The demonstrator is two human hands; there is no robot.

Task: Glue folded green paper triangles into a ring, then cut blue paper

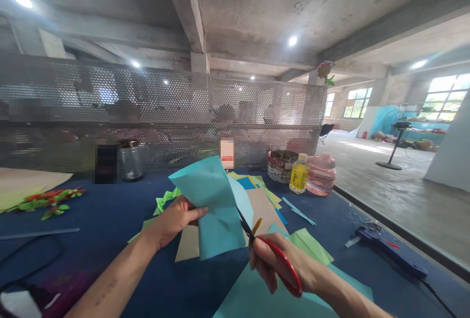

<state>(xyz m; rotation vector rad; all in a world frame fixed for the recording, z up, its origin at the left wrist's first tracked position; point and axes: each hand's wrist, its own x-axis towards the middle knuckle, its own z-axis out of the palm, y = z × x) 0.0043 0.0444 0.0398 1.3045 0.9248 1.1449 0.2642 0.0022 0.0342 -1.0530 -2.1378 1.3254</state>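
Observation:
Pinched between the thumb and fingers of my left hand (185, 217) is a sheet of light blue paper (216, 210), raised above the table and bent. My right hand (270, 257) grips red-handled scissors (284, 264). Their dark blades meet the right edge of the sheet; part of the blades is behind or against the paper, so how far they are apart is hard to see. Beneath both hands lie a tan sheet (262, 208), a green piece (310, 244) and a larger light blue sheet (249, 288).
A blue glue gun (391, 252) with a cord rests at the right. Behind stand a woven basket (281, 166), a yellow-labelled bottle (298, 175), a pink bottle (320, 175) and a glass jar (131, 160). Artificial leaves (44, 201) lie left. A perforated metal screen (172, 112) borders the table's back.

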